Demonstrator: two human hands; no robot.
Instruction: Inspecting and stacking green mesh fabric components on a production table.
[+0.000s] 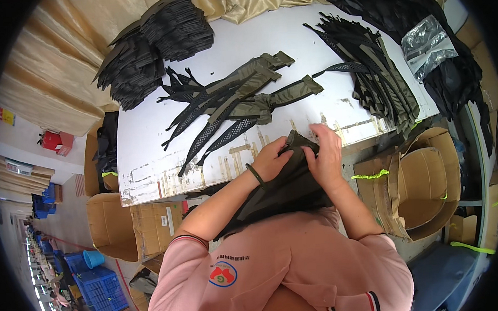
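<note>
Head view: left hand (271,159) pinches the top end of the dark fabric (292,190), just off the front edge of the table (143,143); some fingertips hidden. Right hand (326,157) curled at the other corner, can't tell if gripping. Fabric's lower part partly blocked by left forearm. Overlapping straps (376,75) hard to separate.

a: what lies between the left hand (273,161) and the right hand (327,156)?
b: a piece of fabric (286,186), at the near edge of the table (255,35).
a: beyond the hands?
b: strap pieces (232,98) on the table, ahead and to their left; stacked panels (176,26) farther left behind those.
a: to their right?
b: a strap pile (383,72) on the table, and a carton (379,194) nearer the body.
a: to their left?
b: another carton (113,225).
</note>
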